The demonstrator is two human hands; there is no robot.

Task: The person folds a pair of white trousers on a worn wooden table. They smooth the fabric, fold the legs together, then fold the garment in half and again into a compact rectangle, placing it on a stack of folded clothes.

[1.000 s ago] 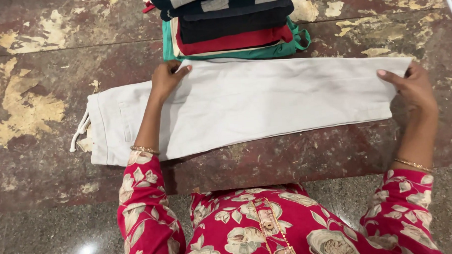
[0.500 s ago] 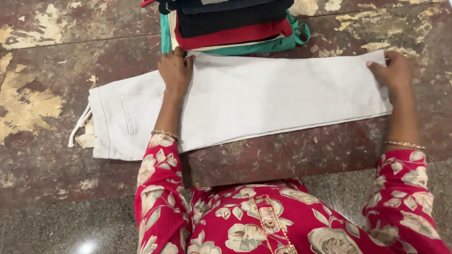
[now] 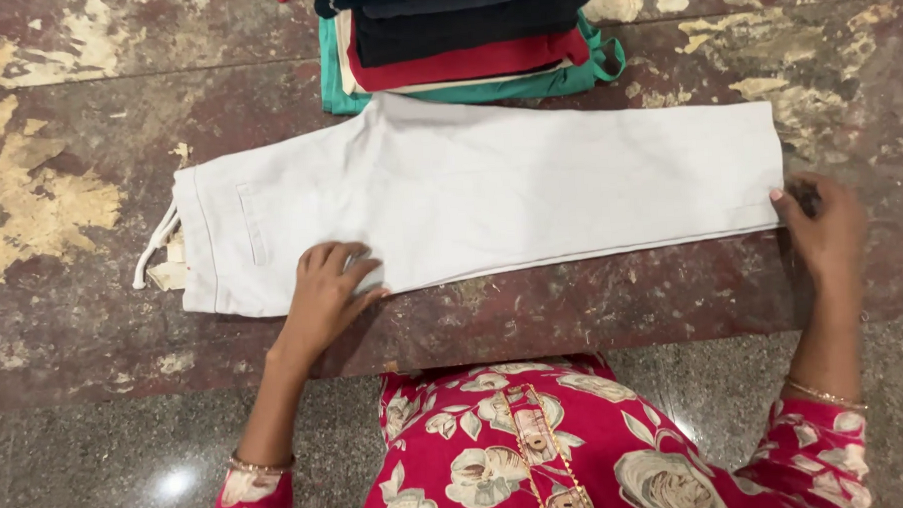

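Both hands are now lying at the near edge of the white trousers (image 3: 489, 193), having come down from the far edge. Left hand (image 3: 325, 293) is resting open, fingers spread flat on the cloth near the waistband. Right hand (image 3: 823, 226) is touching the hem corner; whether it is gripping cannot be told. Trousers are lying flat across the worn table (image 3: 58, 148), just beside the stack of folded clothes (image 3: 464, 43)

The trousers (image 3: 490, 198) lay flat across the table (image 3: 64, 328), waistband to the left, hems to the right. Behind them sat a stack of folded clothes (image 3: 464, 43), touching their far edge.
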